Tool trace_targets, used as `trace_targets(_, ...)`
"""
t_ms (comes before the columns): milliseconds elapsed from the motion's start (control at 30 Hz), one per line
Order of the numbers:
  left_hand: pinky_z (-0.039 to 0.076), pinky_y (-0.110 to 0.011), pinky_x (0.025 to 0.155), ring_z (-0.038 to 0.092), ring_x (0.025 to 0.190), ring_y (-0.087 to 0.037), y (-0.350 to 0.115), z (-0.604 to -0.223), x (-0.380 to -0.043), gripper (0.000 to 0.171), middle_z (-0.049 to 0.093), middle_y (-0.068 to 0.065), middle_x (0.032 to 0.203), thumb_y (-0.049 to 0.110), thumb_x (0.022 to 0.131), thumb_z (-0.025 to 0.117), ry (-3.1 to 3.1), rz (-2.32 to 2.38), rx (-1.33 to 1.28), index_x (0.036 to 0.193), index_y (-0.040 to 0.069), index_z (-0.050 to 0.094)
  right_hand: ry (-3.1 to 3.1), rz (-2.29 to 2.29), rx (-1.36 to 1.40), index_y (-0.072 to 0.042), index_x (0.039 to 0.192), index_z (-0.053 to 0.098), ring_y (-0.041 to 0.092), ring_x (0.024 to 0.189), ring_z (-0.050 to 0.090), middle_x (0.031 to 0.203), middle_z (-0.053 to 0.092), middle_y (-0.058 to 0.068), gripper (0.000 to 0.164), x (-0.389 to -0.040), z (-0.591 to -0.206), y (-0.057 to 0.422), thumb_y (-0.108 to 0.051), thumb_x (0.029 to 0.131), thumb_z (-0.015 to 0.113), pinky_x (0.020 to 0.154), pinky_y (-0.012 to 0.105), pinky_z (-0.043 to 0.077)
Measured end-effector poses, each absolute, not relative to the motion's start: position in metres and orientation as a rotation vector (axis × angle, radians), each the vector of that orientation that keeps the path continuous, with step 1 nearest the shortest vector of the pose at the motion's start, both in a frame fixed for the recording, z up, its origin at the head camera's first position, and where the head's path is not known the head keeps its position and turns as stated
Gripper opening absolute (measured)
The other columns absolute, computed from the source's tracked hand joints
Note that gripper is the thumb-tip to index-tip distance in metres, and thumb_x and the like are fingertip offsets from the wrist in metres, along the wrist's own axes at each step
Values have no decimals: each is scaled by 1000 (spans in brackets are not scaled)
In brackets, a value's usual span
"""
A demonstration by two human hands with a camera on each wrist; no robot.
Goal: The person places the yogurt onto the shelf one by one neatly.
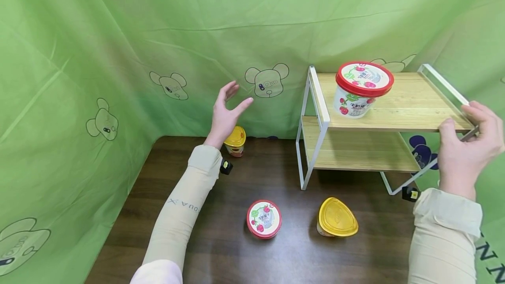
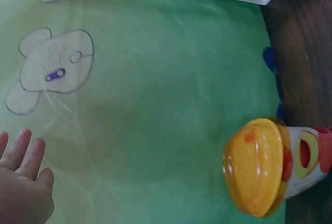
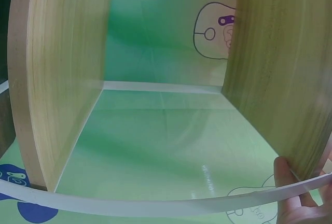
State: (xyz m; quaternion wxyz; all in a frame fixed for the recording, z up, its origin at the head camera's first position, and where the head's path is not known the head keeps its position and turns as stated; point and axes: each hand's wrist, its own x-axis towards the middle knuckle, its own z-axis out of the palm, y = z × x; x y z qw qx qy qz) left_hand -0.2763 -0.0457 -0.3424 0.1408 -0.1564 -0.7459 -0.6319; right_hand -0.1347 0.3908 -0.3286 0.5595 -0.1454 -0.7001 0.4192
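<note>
A two-tier rack (image 1: 418,100) with light wood boards and a white metal frame stands at the right. My right hand (image 1: 469,143) grips the front right corner of its upper board. In the right wrist view, the fingers (image 3: 282,172) touch the board beside the white frame bar (image 3: 155,206). A white tub with a red lid (image 1: 363,84) and strawberry print stands on the upper board, towards its left. My left hand (image 1: 225,117) is raised, holding nothing, fingers and thumb spread apart. Below it, a yellow-lidded tub (image 1: 236,139) stands by the back cloth, partly hidden by the wrist.
A second red-lidded tub (image 1: 264,219) stands on the dark wood tabletop (image 1: 221,249), near the middle. Another yellow-lidded tub (image 1: 336,218) is to its right, in front of the rack. Green cloth (image 1: 189,21) printed with bear heads hangs behind and at both sides.
</note>
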Motion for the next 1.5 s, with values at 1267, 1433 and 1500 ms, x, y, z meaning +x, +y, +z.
trace_targets(1267,35,-42,114,40,140,-19,-84,-443,-311,98,46,2,153,66,76,80,-2465,-1692,-100,153,20,42,-1634,1051,-327,-3,112,74,16,117,56,123,64,2,36,-137,-329,391,6,82,57,100,26,48)
trace_targets(1433,33,-45,115,33,145,-21,-82,-460,-308,104,37,-1,160,65,76,81,-2562,-1689,-49,158,23,35,-1632,1051,-339,-4,113,74,16,117,56,124,64,2,36,-139,-333,397,6,82,57,100,26,48)
trace_targets(1500,33,-46,115,32,146,-23,-81,-465,-308,105,34,-3,162,62,76,82,-2595,-1673,-33,159,23,33,-1638,1039,-340,-4,113,74,16,118,55,124,64,1,36,-138,-333,398,5,82,58,100,25,48)
